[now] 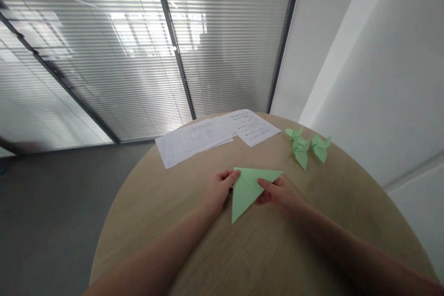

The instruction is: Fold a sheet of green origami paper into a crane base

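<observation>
Slatted blinds (225,78) behind dark-framed glass fill the background from nine round to twelve o'clock, a pale wall (381,69) rises from one to three, and grey floor (58,208) shows at nine, beyond the edge of my round wooden table (145,212). Over the middle of that tabletop I have a green paper triangle (248,189), its points toward eleven, two and seven o'clock. My left hand (217,189) grips it from nine o'clock, thumb pressed on the face near the eleven o'clock corner and fingers curled behind, with no gap but the paper's own thickness. My right hand (280,192) pinches it from three o'clock, one digit laid over the face and other fingers tucked underneath along the slanted edge. I cannot tell whether the seven o'clock tip touches the wood. Taking the triangle as the dial's centre, overlapping white sheets (190,143) lie between ten and eleven, a printed page (255,129) lies at twelve, and a cluster of folded green shapes (301,148) sits toward two, with another folded piece (321,150) just beside it.
</observation>
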Available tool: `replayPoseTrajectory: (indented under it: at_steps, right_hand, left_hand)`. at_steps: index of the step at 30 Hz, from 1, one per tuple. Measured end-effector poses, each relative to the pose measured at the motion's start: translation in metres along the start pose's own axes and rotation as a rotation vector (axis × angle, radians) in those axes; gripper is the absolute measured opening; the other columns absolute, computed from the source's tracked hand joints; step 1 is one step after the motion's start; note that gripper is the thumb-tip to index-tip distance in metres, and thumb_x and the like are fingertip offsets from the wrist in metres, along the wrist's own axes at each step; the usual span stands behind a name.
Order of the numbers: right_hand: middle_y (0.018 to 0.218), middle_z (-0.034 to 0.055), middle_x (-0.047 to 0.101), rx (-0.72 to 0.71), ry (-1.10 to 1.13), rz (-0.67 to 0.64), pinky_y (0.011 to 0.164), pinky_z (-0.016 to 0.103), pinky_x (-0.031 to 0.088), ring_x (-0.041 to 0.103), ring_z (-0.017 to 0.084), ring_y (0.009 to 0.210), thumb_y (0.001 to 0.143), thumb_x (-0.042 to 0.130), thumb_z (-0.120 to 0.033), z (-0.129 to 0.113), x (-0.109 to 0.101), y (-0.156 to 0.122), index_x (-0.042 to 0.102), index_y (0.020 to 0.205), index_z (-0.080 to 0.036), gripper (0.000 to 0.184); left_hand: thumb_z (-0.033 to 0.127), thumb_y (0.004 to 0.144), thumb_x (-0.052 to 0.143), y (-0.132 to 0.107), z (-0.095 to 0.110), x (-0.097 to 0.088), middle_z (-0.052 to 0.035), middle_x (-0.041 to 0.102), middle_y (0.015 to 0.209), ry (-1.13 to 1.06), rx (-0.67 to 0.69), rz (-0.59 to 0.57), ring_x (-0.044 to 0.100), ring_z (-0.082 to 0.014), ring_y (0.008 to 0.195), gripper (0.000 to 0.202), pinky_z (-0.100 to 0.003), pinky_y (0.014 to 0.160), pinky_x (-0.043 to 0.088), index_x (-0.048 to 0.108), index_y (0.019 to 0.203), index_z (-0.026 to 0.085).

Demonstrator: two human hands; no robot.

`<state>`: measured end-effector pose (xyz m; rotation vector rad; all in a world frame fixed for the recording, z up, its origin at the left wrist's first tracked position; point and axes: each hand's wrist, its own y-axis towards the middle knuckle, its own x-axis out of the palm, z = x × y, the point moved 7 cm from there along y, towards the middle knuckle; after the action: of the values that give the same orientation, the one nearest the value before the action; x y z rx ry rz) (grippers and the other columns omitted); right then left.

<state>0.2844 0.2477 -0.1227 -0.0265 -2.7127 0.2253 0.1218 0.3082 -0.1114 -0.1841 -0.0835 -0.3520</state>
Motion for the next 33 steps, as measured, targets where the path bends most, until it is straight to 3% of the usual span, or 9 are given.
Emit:
replayPoseTrajectory:
  at_steps: [3, 7, 16, 20, 25, 33]
  right_hand:
    - [0.079, 0.0098, 0.079, -0.007, 0.037, 0.068, 0.061, 0.037, 0.062, 0.072, 0.021, 0.063, 0.07, 0.088, -0.051, 0.0, -0.007, -0.002, 0.077, 0.086, -0.015, 0.042]
    - [0.081, 0.0101, 0.079, -0.034, 0.076, 0.134, 0.065, 0.039, 0.063, 0.073, 0.023, 0.066, 0.07, 0.088, -0.053, 0.0, -0.012, -0.002, 0.076, 0.085, -0.015, 0.042]
    - [0.075, 0.008, 0.078, -0.057, 0.129, 0.206, 0.068, 0.045, 0.063, 0.073, 0.024, 0.064, 0.068, 0.09, -0.054, -0.004, -0.022, 0.0, 0.073, 0.082, -0.015, 0.044]
    - [0.077, 0.0079, 0.078, -0.066, 0.121, 0.182, 0.069, 0.043, 0.062, 0.073, 0.024, 0.069, 0.064, 0.09, -0.057, -0.007, -0.018, 0.001, 0.074, 0.084, -0.017, 0.048]
    - [0.063, 0.0058, 0.071, -0.044, 0.058, 0.135, 0.058, 0.034, 0.058, 0.066, 0.017, 0.056, 0.062, 0.094, -0.047, -0.007, -0.009, -0.002, 0.074, 0.071, -0.013, 0.04]
    - [0.059, 0.0003, 0.065, -0.107, 0.093, 0.227, 0.056, 0.031, 0.057, 0.062, 0.014, 0.053, 0.062, 0.093, -0.049, -0.008, -0.019, 0.001, 0.07, 0.072, -0.015, 0.042]
  left_hand:
    - [0.061, 0.073, 0.074, -0.002, 0.0, 0.005, -0.0049, 0.066, 0.07, 0.112, -0.02, -0.098, 0.055, -0.0142, 0.061, 0.049, -0.026, 0.059, 0.04, 0.074, 0.077, 0.013]
    - [0.061, 0.076, 0.07, -0.006, 0.004, 0.008, 0.0015, 0.05, 0.057, 0.269, -0.003, -0.173, 0.039, -0.0103, 0.053, 0.049, -0.025, 0.052, 0.027, 0.066, 0.063, 0.014]
    - [0.063, 0.083, 0.06, -0.012, 0.007, 0.016, 0.004, 0.039, 0.053, 0.476, 0.012, -0.341, 0.032, -0.0104, 0.05, 0.052, -0.026, 0.05, 0.021, 0.055, 0.056, 0.018]
    - [0.063, 0.085, 0.055, -0.012, 0.007, 0.016, 0.003, 0.042, 0.051, 0.486, 0.017, -0.328, 0.034, -0.0112, 0.048, 0.053, -0.026, 0.049, 0.023, 0.051, 0.055, 0.019]
    - [0.064, 0.087, 0.051, -0.011, 0.009, 0.017, 0.0015, 0.048, 0.051, 0.496, 0.03, -0.302, 0.039, -0.0125, 0.048, 0.052, -0.026, 0.049, 0.026, 0.054, 0.057, 0.02]
    - [0.056, 0.086, 0.057, -0.015, 0.009, 0.021, -0.0011, 0.057, 0.054, 0.562, 0.03, -0.384, 0.042, -0.0123, 0.048, 0.047, -0.025, 0.05, 0.03, 0.062, 0.06, 0.018]
